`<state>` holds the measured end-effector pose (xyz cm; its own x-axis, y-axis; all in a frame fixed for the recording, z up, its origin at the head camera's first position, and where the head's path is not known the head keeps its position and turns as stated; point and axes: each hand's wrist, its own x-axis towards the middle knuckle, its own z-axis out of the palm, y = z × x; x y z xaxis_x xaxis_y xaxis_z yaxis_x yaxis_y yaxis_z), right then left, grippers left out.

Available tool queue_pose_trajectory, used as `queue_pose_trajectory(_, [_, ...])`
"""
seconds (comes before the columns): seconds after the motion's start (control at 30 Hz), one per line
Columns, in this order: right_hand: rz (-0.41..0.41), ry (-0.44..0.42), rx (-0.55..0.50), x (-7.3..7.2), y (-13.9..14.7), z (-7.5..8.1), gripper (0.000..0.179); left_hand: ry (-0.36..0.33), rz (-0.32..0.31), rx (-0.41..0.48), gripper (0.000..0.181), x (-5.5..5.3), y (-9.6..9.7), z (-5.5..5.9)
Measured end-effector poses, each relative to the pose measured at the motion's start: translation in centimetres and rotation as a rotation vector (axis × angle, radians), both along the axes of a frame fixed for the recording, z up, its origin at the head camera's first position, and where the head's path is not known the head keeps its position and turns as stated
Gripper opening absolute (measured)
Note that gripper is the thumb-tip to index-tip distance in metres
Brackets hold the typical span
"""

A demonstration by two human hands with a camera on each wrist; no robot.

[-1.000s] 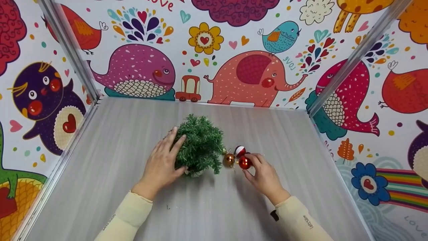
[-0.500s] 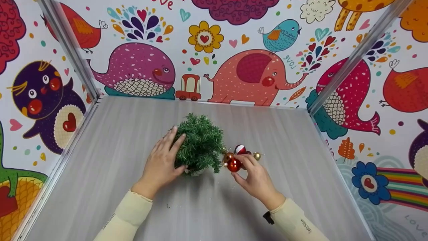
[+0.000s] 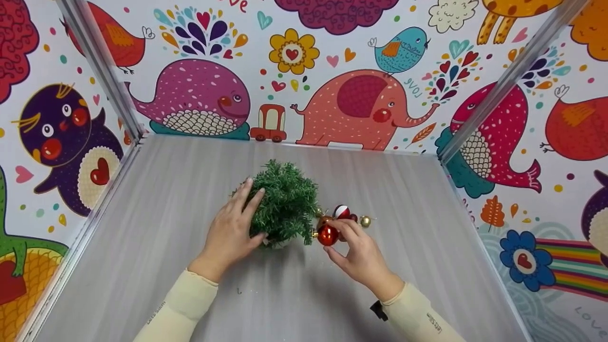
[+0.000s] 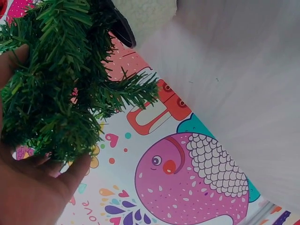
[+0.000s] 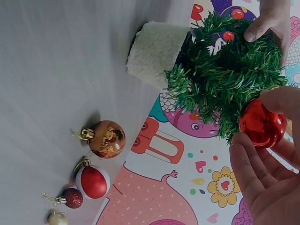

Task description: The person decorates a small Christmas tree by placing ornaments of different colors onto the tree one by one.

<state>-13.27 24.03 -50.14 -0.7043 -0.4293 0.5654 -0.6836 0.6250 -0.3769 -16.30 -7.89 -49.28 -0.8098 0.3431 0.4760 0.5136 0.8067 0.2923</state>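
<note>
A small artificial Christmas tree (image 3: 284, 202) stands on the table, its pale fuzzy round base (image 5: 157, 55) showing in the right wrist view. My left hand (image 3: 230, 228) holds the tree's left side, thumb on the near side and fingers on the far branches. Between thumb and fingers, my right hand (image 3: 363, 254) pinches a shiny red Christmas ball (image 5: 263, 123) right at the tree's lower right branches. In the head view, the ball's gold cap points left toward the greenery. Part of the left hand is hidden behind needles in the left wrist view (image 4: 42, 187).
On the table right of the tree lie a copper-coloured ball (image 5: 108, 139), a red and white ball (image 5: 93, 182), a small dark red glitter ball (image 5: 72, 198) and a small gold ball (image 3: 365, 221). Printed cartoon walls (image 3: 289, 95) with metal corner posts surround the table.
The right hand has carried the red ball leftward, away from the other balls and up to the tree. The small gold ball has come into view. The left hand stays on the tree.
</note>
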Motion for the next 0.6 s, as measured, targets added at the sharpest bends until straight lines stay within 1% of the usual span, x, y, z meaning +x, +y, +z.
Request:
queue_pose_trajectory(0.17, [0.001,0.009,0.006,0.2,-0.3,0.3,0.059,0.017,0.017,-0.028,0.109,0.2,0.1,0.1])
queue_pose_trajectory(0.33, [0.024,0.014,-0.002,0.5,-0.8,0.6,0.060,0.050,0.024,-0.042,0.108,0.6,0.3,0.2])
queue_pose_trajectory(0.47, [0.052,0.023,-0.025,0.7,-1.2,0.7,0.057,0.099,0.027,-0.044,0.106,0.9,0.5,0.2])
queue_pose_trajectory(0.6, [0.076,0.033,-0.049,0.9,-1.7,0.8,0.057,0.189,0.013,-0.039,0.099,1.0,0.8,0.1])
